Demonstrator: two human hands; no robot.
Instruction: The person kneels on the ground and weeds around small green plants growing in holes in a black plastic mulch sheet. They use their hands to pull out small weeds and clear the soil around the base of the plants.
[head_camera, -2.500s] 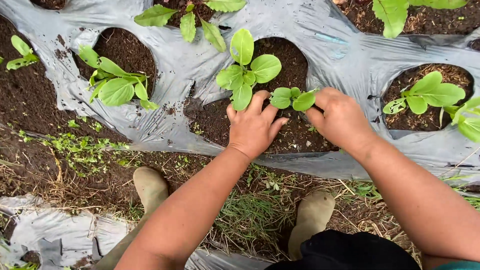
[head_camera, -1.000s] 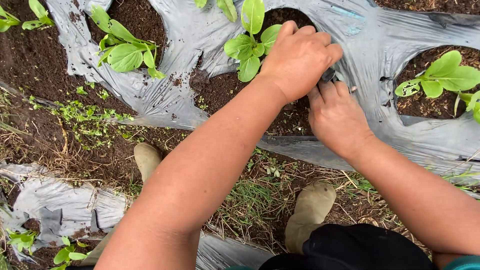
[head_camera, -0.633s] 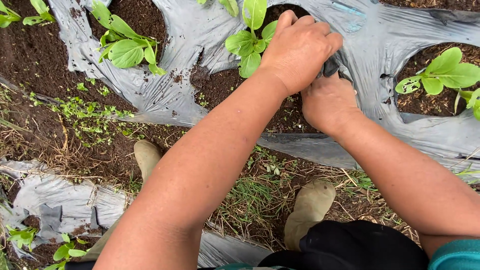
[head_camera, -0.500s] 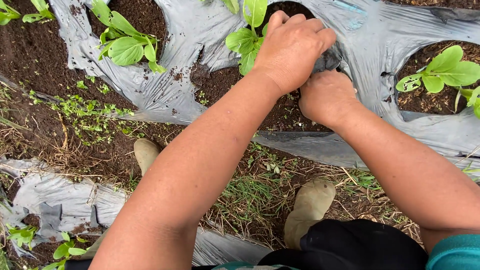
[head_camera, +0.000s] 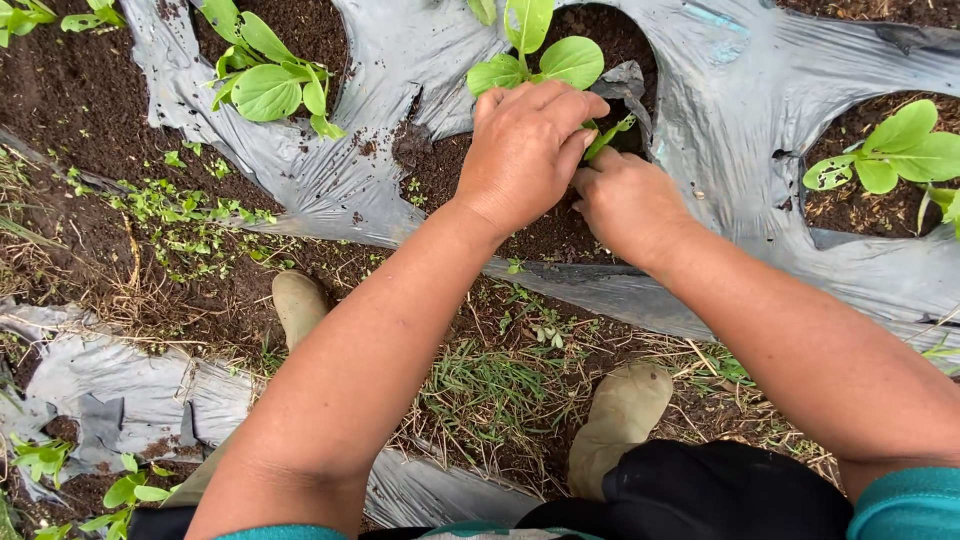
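- The left hand curls its fingers down over a small green leafy seedling; whether they pinch it I cannot tell.
- The right hand, fingers bunched shut and tips hidden, presses at the seedling's base in the dark soil.
- Judged from this: firm the soil evenly around the stem, without crushing the leaves.
- The seedling sits in a planting hole in the grey plastic mulch sheet; its visible leaf angles up and right, its long axis slanted.
- A larger green seedling stands just beyond, in the same hole.
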